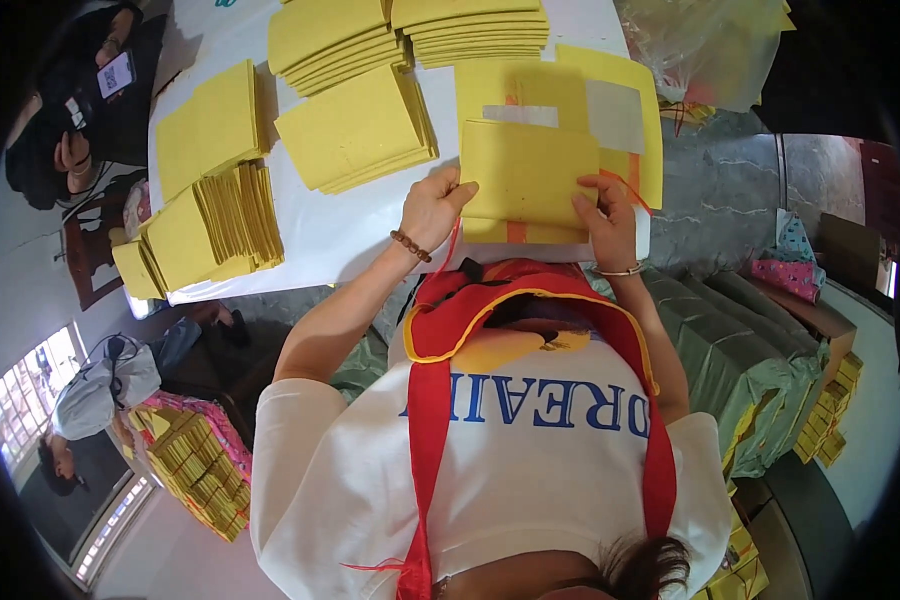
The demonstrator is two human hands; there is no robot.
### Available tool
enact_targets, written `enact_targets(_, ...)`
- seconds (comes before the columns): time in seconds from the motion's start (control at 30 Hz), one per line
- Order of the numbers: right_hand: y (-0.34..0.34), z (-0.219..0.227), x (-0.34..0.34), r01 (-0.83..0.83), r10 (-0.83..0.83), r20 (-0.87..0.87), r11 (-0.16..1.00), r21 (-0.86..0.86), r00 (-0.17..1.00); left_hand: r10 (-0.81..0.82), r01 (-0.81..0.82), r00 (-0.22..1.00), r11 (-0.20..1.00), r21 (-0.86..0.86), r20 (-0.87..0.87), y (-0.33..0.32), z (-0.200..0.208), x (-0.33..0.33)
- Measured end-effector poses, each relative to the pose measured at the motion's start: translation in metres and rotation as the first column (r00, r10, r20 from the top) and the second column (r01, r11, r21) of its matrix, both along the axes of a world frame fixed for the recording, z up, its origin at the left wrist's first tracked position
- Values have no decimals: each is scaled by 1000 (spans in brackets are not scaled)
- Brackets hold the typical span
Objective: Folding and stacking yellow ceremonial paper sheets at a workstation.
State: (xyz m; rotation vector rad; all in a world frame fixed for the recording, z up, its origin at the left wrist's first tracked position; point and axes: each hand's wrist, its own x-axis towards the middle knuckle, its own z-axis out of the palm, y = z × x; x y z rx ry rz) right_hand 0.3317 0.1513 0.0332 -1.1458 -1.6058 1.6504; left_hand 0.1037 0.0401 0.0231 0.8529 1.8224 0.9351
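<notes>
I hold a folded yellow paper piece [530,160] just in from the table's near edge. At its left edge, the thumb and curled fingers of my left hand [435,205] pinch it. My right hand [610,215] grips the right edge between thumb and fingers. Under and behind it lie larger yellow sheets [580,70] with pale rectangles and orange-red strips. A thin red string [634,192] runs out by my right hand, and another red string [453,243] hangs below my left. The fingers' undersides are hidden.
Stacks of yellow paper [355,130] cover the left and far parts of the white table [320,235]. A clear plastic bag [710,50] sits at the far right corner. Green wrapped bundles [720,350] stand right of me. Another person's hand [73,155] shows at far left.
</notes>
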Motion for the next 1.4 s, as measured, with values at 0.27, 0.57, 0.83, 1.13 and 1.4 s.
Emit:
enact_targets(0.27, 0, 4, -6, 11, -37, 211, 992, 125, 977, 48, -48, 999, 999, 15, -13, 2, -1, 5)
enact_targets(0.57, 1, 1, -8, 11, -73, 286, 977, 212, 955, 159, -162, 986, 985, 54, 54, 3, -5, 7)
enact_targets(0.83, 0, -1, -10, 28, -74, 289, 987, 159, 954, 245, -181, 949, 939, 294, -197, -1, 35, 22)
enact_targets(1.13, -2, 2, -13, 47, -124, 313, 970, 240, 942, -133, 600, 565, 743, 295, -814, 28, 32, 56)
enact_targets(1.4, -14, 17, -9, -110, -168, 438, 834, 541, 883, -142, 580, 490, 790, 200, -860, 28, 14, 60)
